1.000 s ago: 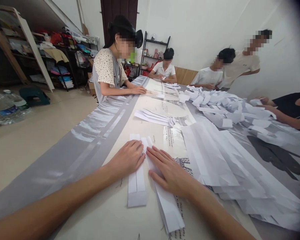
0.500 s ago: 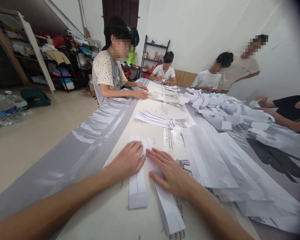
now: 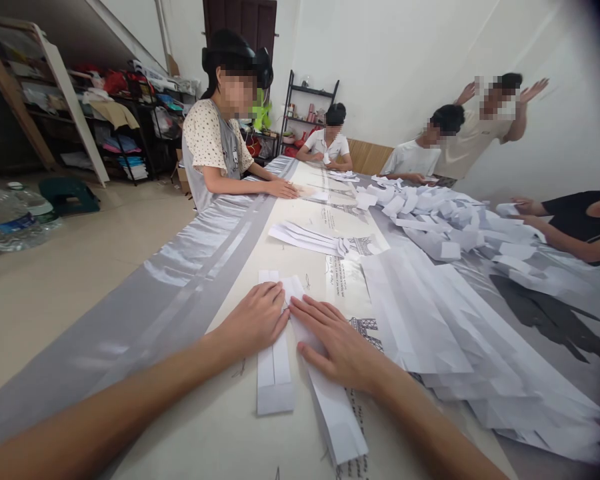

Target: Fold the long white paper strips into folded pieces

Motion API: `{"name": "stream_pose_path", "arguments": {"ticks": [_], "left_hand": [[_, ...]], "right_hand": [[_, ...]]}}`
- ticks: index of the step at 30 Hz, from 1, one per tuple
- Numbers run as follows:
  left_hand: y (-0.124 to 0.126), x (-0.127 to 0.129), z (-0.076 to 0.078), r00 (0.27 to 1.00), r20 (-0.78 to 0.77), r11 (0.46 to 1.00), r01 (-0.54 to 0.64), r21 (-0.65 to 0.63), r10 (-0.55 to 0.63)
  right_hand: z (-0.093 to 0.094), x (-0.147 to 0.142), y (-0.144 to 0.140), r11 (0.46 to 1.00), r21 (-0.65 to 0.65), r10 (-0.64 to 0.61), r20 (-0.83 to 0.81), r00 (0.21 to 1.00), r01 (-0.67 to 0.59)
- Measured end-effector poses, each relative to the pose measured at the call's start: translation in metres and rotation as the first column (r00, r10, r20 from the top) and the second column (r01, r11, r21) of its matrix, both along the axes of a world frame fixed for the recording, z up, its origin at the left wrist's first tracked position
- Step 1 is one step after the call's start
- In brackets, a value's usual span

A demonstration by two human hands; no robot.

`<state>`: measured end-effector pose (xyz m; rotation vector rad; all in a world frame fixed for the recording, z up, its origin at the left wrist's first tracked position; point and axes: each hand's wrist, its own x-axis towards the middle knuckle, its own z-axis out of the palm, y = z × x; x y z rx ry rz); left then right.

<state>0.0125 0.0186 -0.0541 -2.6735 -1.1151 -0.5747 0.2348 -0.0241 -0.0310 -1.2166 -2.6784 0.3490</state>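
Two hands lie flat on folded paper strips at the near edge of the table (image 3: 145,300). Left hand (image 3: 253,320) presses the left strip (image 3: 274,373), fingers together and extended; right hand (image 3: 337,343), fingers slightly apart, pins the right strip (image 3: 337,417). Risk: uneven pressure could skew a crease, and the right strip's near end, overhanging the table edge, could slide off. Loose paper pile (image 3: 445,333) just right could snag.

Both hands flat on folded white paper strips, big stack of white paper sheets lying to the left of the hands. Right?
Not quite. The left hand and right hand do lie flat on the folded white paper strips, but the head view shows the big stack of white paper sheets to the right of the hands, not the left.
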Motion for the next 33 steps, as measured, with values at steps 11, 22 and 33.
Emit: {"name": "stream_pose_path", "arguments": {"ticks": [11, 22, 33], "left_hand": [[0.032, -0.012, 0.016, 0.922, 0.315, 0.928, -0.103, -0.358, 0.224], [0.053, -0.001, 0.011, 0.866, 0.340, 0.827, -0.137, -0.545, 0.367], [0.058, -0.002, 0.009, 0.857, 0.335, 0.808, -0.147, -0.571, 0.393]], "right_hand": [[0.005, -0.002, -0.006, 1.000, 0.008, -0.001, 0.011, 1.000, 0.001], [0.003, -0.003, -0.013, 1.000, 0.029, 0.007, -0.003, 1.000, -0.007], [0.001, -0.005, -0.013, 0.999, 0.038, 0.002, 0.031, 1.000, -0.003]]}}
